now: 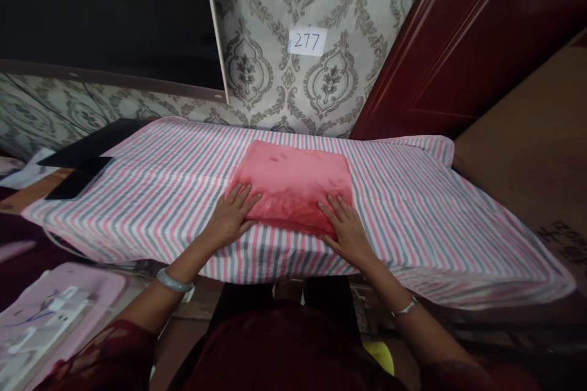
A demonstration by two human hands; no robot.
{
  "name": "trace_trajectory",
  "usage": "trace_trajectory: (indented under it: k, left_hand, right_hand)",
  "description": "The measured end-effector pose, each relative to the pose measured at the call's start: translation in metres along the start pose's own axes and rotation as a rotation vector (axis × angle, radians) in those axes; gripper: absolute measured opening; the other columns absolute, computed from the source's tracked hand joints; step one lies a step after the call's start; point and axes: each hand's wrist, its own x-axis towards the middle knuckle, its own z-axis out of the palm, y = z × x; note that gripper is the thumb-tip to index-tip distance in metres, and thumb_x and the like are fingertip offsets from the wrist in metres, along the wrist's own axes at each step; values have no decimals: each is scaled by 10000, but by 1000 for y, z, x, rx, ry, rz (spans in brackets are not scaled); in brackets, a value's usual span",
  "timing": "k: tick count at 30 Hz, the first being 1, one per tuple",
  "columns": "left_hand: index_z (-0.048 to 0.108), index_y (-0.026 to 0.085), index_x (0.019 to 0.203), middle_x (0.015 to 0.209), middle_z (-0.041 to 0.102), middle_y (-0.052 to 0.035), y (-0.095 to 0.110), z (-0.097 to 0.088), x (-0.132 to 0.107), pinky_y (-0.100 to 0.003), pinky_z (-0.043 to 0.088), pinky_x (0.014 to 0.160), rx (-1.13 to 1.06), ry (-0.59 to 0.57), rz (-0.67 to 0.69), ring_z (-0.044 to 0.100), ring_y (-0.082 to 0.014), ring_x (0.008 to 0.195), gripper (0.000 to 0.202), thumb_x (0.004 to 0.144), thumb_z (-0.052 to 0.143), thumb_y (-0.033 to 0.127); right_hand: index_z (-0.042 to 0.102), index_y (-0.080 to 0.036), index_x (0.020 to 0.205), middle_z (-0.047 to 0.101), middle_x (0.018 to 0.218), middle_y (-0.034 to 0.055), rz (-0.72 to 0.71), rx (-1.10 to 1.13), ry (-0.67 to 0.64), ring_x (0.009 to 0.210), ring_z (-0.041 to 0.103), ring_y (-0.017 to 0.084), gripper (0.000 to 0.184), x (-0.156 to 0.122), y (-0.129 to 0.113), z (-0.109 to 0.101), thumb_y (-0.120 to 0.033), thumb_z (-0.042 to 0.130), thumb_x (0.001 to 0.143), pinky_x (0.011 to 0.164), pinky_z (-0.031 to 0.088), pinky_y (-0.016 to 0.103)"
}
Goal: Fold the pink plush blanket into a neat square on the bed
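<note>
A folded pink cloth [293,180] lies flat in the middle of a table covered with a pink, grey and white striped sheet [160,189]. My left hand [232,217] rests flat and open on the cloth's near left corner, fingers spread. My right hand [346,229] lies flat and open on the near right corner. A pale bangle sits on my left wrist and a thin bracelet on my right wrist.
A dark flat object [80,165] lies at the table's left end. A paper label reading 277 [307,41] is stuck on the patterned wall. A dark red door [458,43] stands at the right. A pink tray with small items [50,317] sits low left.
</note>
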Motion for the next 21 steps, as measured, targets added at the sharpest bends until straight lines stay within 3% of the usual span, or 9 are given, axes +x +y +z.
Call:
trace_trajectory:
  k: [5,9,16,21]
  left_hand:
    - [439,206,1557,1672,315,-205,-14,-6,-5,-589,351,1176,-37,37,42,272,-374,1558,629,943,573,240]
    - [487,190,1513,1620,397,-207,-27,-9,-9,-576,368,1184,-42,69,36,346,-361,1523,626,891,524,126]
    - [554,142,1395,1466,531,-211,-32,-12,-5,-550,465,1134,-81,102,75,475,-349,1419,565,839,499,67]
    - [563,129,1350,1395,585,-200,-34,-40,10,-519,493,1093,-72,125,77,549,-328,1325,499,858,487,104]
  right_hand:
    - [165,-281,1673,261,1703,96,-35,15,127,1564,223,346,882,-12,8,5,-239,557,884,1213,318,592]
    - [109,-285,1673,335,1651,114,-34,69,250,1511,335,329,923,-20,11,9,-153,512,853,1196,379,582]
    - [264,-214,1613,492,1468,159,-38,92,324,1390,467,310,833,-21,13,9,-91,470,815,1144,456,555]
    - [396,-213,1552,615,1327,136,7,56,266,1273,538,329,718,-5,24,-21,-145,468,841,1098,479,535]
